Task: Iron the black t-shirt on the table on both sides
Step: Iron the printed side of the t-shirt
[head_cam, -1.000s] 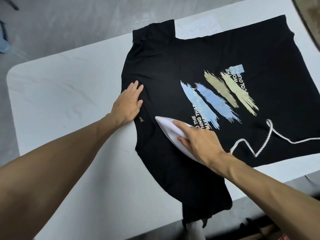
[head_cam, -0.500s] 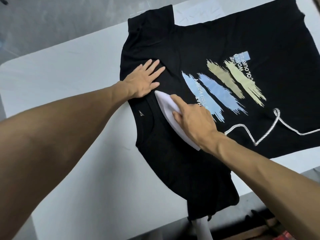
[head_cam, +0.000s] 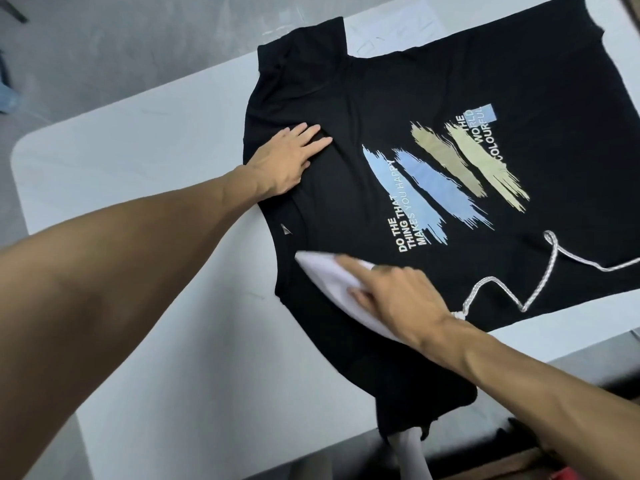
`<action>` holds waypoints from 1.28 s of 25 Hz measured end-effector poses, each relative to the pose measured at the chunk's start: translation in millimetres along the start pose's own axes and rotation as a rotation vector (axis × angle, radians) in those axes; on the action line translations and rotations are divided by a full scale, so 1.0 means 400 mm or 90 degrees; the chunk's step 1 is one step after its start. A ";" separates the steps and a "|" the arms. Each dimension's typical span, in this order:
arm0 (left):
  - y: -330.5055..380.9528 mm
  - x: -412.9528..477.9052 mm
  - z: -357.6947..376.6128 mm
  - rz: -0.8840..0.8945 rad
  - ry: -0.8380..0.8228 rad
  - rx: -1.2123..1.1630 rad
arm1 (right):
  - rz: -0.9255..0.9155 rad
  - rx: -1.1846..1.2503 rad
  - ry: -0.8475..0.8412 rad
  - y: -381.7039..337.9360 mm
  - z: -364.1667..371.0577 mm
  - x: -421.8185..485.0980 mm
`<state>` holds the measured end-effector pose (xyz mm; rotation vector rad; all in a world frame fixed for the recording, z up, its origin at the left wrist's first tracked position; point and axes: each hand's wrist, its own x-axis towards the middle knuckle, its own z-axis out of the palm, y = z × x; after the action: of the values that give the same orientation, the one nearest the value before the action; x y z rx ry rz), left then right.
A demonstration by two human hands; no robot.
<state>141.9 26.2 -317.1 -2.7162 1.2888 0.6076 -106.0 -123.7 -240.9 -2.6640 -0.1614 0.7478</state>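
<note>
Fabric from the black t-shirt droops over the near edge of the white table, where one sleeve hangs off the tabletop. The rest of the shirt lies spread flat, print side up, with its neck opening toward the person's left.

Just beyond that sleeve, the right hand grips a white iron. Its fingers curl over the iron's top and the index finger stretches forward along it. The iron sits on the shirt below the neckline, its pointed tip aimed left; this part of the picture is motion-blurred.

A white braided cord leaves the rear of the iron, beside the right wrist. It zigzags across the cloth and runs out at the right edge of the view.

Farther in, the print shows blue and olive brush strokes with white lettering.

To its left, the left hand lies flat on the shirt at its left edge. The fingers are straight and close together, pressing the cloth down, well apart from the iron.

The far sleeve lies flat on the table, and grey floor shows beyond the table's far edge.
</note>
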 end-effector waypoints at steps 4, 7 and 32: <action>0.025 -0.021 -0.006 -0.004 -0.060 -0.031 | 0.106 0.023 0.133 0.016 -0.021 0.091; 0.027 -0.005 -0.021 -0.028 -0.136 -0.050 | 0.079 -0.018 0.094 0.016 -0.014 0.098; 0.083 -0.070 0.069 -0.090 -0.142 0.068 | -0.171 -0.093 -0.149 -0.026 0.052 -0.056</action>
<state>92.0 31.7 -328.4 -2.5404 1.0369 0.7749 -136.1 -112.1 -242.8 -2.6049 -0.6435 0.9863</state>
